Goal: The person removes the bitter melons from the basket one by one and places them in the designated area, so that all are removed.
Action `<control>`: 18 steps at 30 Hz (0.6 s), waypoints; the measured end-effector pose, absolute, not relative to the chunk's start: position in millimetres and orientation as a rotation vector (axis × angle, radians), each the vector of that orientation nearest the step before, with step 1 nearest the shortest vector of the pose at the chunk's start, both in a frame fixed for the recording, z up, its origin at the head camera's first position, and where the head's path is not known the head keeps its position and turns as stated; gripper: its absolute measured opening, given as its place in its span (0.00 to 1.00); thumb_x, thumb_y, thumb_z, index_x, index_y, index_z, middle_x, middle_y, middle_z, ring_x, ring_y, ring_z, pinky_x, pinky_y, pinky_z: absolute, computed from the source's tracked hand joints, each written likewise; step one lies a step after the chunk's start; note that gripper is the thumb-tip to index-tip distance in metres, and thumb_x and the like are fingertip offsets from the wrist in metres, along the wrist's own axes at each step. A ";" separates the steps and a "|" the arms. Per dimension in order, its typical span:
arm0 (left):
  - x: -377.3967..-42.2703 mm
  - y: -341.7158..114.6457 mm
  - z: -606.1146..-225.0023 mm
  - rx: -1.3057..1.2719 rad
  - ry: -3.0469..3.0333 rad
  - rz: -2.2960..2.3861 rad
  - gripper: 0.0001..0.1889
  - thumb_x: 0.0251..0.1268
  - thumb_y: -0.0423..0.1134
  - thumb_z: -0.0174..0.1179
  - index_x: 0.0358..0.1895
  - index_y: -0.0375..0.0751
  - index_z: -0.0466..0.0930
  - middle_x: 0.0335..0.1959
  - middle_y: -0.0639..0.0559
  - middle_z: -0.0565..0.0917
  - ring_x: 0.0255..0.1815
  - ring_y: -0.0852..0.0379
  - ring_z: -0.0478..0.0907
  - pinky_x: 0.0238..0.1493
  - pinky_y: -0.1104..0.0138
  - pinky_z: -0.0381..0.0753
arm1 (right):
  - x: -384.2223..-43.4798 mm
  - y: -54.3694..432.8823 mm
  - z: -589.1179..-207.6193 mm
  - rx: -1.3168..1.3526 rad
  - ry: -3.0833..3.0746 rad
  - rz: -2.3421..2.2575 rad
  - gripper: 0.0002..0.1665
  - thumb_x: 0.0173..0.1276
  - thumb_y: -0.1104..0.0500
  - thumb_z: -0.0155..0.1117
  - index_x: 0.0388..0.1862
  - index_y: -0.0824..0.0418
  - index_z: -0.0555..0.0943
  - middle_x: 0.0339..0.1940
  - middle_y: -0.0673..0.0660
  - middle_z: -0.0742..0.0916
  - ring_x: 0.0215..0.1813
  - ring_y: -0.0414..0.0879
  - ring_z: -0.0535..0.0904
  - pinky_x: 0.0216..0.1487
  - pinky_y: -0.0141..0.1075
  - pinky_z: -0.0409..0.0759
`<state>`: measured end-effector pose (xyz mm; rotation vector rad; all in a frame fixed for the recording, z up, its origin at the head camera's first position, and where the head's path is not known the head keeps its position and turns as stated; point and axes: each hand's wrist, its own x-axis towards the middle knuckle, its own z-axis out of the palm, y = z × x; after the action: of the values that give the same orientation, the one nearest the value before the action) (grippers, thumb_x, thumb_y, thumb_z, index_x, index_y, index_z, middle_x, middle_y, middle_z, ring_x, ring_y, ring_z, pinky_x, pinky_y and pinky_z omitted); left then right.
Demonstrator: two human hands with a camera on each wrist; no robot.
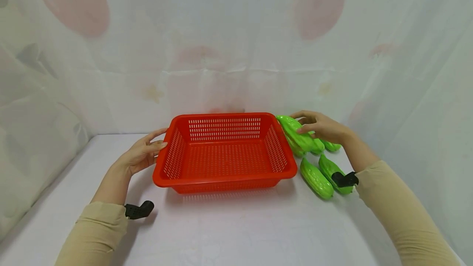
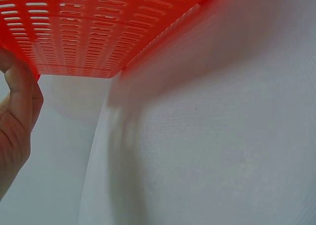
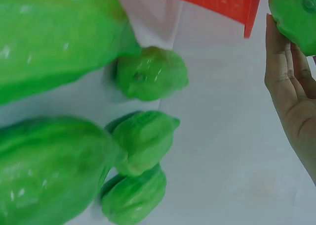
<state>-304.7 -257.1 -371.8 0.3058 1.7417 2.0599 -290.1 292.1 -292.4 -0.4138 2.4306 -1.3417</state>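
Note:
A red plastic basket [image 1: 225, 179] with slotted walls stands on the white table. At its left rim, my left hand [image 1: 142, 153] holds on with fingers and thumb; the left wrist view shows those fingers [image 2: 22, 86] against the outside of the basket. My right hand [image 1: 319, 126] grips a green bitter gourd [image 1: 293, 128] beside the basket's right rim, raised above other gourds. That held gourd [image 3: 298, 17] shows end-on in the right wrist view, fingers beneath it. Two more bitter gourds [image 1: 316, 179] lie nearer the front, below my right wrist.
Several loose bitter gourds [image 3: 145, 141] lie right of the basket, some partly hidden under the right hand and held gourd. A white patterned curtain [image 1: 236, 52] hangs behind the table [image 1: 236, 229] and along both sides. Black wrist cameras [image 1: 139, 209] sit on both cuffs.

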 end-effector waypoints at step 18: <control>-305.2 -257.4 -372.9 0.346 1.758 2.054 0.34 0.75 0.32 0.50 0.78 0.45 0.44 0.46 0.58 0.85 0.40 0.62 0.86 0.43 0.67 0.87 | -283.7 335.0 -297.5 -0.299 2.456 -1.279 0.35 0.72 0.53 0.58 0.75 0.51 0.61 0.75 0.63 0.66 0.70 0.57 0.67 0.60 0.45 0.71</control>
<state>-305.2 -257.4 -372.9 0.3457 1.7577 2.0545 -283.7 335.0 -297.5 -0.2986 2.4557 -1.2792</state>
